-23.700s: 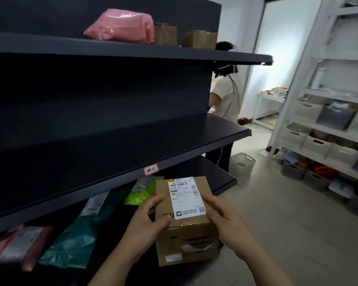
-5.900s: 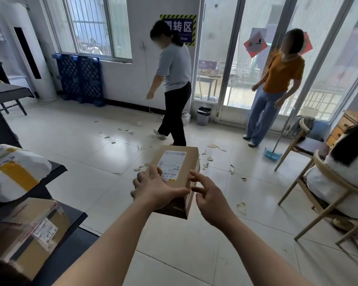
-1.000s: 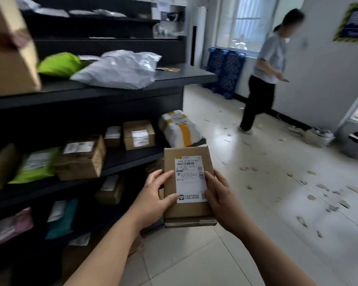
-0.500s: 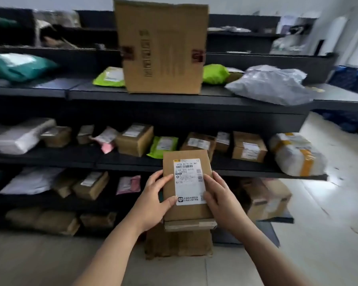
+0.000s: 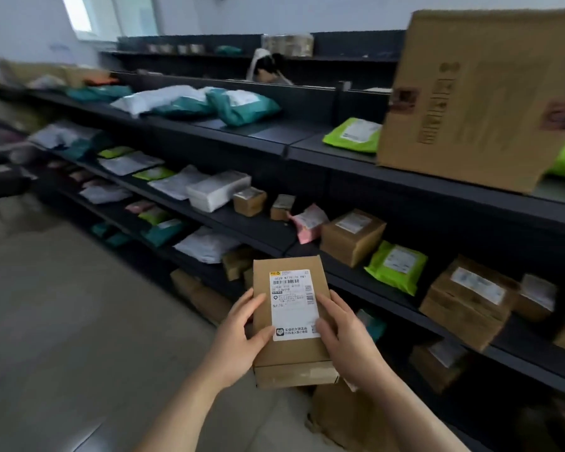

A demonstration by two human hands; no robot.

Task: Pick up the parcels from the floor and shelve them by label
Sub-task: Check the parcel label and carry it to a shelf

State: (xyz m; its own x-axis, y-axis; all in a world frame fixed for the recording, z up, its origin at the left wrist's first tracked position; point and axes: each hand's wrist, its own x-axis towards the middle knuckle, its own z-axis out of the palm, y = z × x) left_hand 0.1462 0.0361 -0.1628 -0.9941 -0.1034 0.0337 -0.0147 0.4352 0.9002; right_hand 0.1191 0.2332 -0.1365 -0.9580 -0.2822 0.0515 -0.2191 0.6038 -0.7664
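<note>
I hold a small brown cardboard parcel (image 5: 265, 352) flat in front of me, its white shipping label facing up. My left hand (image 5: 238, 337) grips its left edge, thumb on the label's lower corner. My right hand (image 5: 348, 340) grips the right edge, thumb beside the label. The parcel hovers in front of a long dark shelf unit (image 5: 366, 285), level with its middle shelf. That shelf carries brown boxes (image 5: 351, 236), a green mailer (image 5: 395, 265) and a pink packet (image 5: 309, 221).
A large cardboard box (image 5: 480, 99) stands on the top shelf at the right. Teal and white mailers (image 5: 209, 104) lie on the top shelf further left. A brown paper bag (image 5: 346, 415) leans on the floor below my hands. Grey tiled floor (image 5: 62, 321) stretches to the left.
My view has swung left along the shelves, so the large box now sits at the far right. The parcel stays held in both hands the same way.
</note>
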